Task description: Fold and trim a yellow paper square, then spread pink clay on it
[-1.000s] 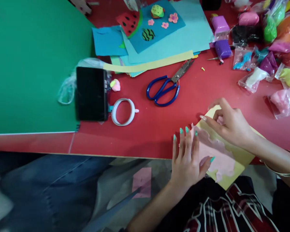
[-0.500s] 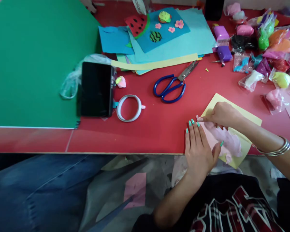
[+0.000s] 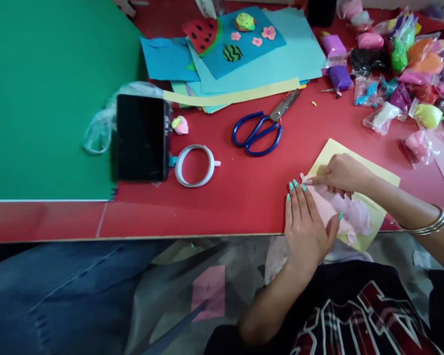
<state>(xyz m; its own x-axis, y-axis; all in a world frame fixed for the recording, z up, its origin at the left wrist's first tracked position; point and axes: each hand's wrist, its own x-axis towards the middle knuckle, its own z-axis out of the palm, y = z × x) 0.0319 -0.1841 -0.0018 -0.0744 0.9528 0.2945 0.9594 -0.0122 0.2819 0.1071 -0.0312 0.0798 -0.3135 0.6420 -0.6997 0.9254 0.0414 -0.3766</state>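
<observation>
My left hand [image 3: 306, 227] lies flat with fingers stretched out, pressed on the left edge of a yellow sheet of paper [image 3: 373, 172] and the pink layer on it. My right hand [image 3: 346, 172] is over the sheet, its index finger stretched out and pressing at the upper left edge of the pink modelling clay [image 3: 355, 214]; its other fingers are curled underneath and partly hidden. The clay is spread in a smooth, uneven patch, with a small lump at its lower edge and a small curl beyond my fingertip.
Blue-handled scissors [image 3: 259, 130], a tape roll [image 3: 195, 166] and a black phone-like device [image 3: 142, 138] lie leftward on the red table [image 3: 225, 207]. Behind are blue sheets [image 3: 299, 54] with clay figures. Bagged clay [image 3: 425, 64] fills the far right. A green board [image 3: 52, 98] covers the left.
The view has shifted slightly. My right index finger stays at the clay's upper left edge, and my left hand keeps pressing flat in about the same place.
</observation>
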